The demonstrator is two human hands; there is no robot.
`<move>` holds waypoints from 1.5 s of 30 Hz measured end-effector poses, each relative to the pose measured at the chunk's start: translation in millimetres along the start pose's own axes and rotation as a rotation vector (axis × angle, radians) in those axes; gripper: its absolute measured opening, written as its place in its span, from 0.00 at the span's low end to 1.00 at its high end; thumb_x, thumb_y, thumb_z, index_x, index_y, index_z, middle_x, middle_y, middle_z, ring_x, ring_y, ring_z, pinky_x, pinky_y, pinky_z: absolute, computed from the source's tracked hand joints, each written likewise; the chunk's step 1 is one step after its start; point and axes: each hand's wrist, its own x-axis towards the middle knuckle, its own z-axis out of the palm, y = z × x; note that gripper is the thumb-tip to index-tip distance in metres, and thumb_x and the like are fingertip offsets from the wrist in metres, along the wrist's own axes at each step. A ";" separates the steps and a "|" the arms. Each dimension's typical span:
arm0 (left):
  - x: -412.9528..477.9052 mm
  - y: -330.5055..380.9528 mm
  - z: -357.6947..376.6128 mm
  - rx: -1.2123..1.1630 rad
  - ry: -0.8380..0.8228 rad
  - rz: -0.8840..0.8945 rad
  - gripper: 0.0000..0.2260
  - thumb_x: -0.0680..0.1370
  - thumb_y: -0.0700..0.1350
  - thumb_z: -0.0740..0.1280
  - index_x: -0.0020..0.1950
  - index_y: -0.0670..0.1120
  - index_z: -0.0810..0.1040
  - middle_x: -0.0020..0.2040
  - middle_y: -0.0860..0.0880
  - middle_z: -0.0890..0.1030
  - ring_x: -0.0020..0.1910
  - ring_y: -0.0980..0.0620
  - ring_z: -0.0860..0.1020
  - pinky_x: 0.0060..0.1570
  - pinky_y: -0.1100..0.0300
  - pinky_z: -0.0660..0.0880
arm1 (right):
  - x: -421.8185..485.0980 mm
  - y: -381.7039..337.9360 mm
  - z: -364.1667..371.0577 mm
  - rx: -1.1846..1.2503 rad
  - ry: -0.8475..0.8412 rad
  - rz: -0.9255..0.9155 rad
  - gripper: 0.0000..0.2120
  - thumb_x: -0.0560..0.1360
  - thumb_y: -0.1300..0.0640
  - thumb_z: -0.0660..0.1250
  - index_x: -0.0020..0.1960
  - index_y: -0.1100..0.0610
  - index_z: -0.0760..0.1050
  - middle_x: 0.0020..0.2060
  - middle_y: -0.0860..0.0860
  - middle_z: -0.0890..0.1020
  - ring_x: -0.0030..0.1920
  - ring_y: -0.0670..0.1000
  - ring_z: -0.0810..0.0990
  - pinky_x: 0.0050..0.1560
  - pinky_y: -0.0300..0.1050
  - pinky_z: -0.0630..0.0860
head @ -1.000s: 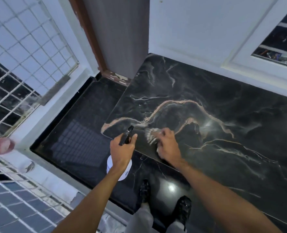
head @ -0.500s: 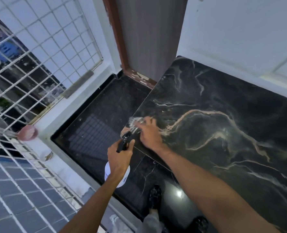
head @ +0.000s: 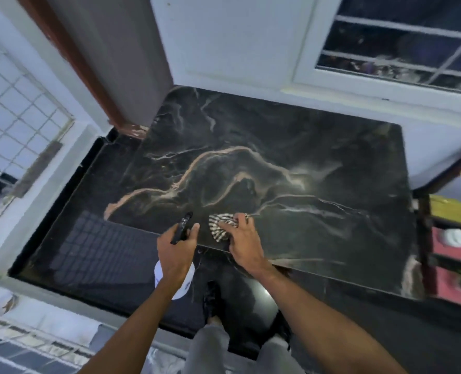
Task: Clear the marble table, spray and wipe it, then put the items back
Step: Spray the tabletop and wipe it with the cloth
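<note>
The black marble table (head: pixel 291 147) with tan veins fills the middle of the view, with nothing standing on it. My right hand (head: pixel 241 242) presses a striped cloth (head: pixel 220 225) flat on the marble near the front edge. My left hand (head: pixel 174 251) grips a spray bottle (head: pixel 182 283) just off the front edge; its black nozzle sticks up past my thumb and its white body hangs below my fist, mostly hidden.
A dark floor (head: pixel 89 247) lies left of and below the table. A brown-edged door (head: pixel 94 63) stands at the back left, a barred window (head: pixel 402 36) at the back right. A shelf with red and yellow items (head: pixel 453 238) flanks the table's right end.
My right hand has slid the cloth from the table's front left corner toward the right along the front edge. My left hand still holds the bottle. The view has swung right.
</note>
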 end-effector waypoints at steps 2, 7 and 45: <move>-23.3 13.9 31.6 0.034 -0.060 0.049 0.25 0.77 0.43 0.77 0.27 0.49 0.64 0.24 0.53 0.66 0.25 0.56 0.64 0.31 0.58 0.64 | -30.5 32.3 -12.2 -0.015 -0.015 -0.047 0.31 0.71 0.68 0.65 0.68 0.43 0.75 0.63 0.53 0.70 0.59 0.58 0.70 0.57 0.53 0.76; -78.3 40.7 97.9 0.040 -0.192 0.117 0.24 0.77 0.43 0.76 0.28 0.48 0.66 0.24 0.51 0.69 0.26 0.56 0.70 0.28 0.70 0.66 | -90.3 118.3 -49.9 0.102 0.233 0.427 0.32 0.68 0.70 0.64 0.67 0.46 0.76 0.62 0.54 0.70 0.59 0.58 0.68 0.58 0.52 0.78; -36.1 161.1 324.6 -0.011 -0.418 0.178 0.23 0.76 0.48 0.77 0.27 0.52 0.68 0.24 0.56 0.71 0.29 0.52 0.70 0.38 0.53 0.72 | -9.6 326.3 -148.2 0.041 0.330 0.460 0.29 0.73 0.67 0.64 0.70 0.45 0.73 0.61 0.52 0.69 0.60 0.54 0.67 0.59 0.48 0.77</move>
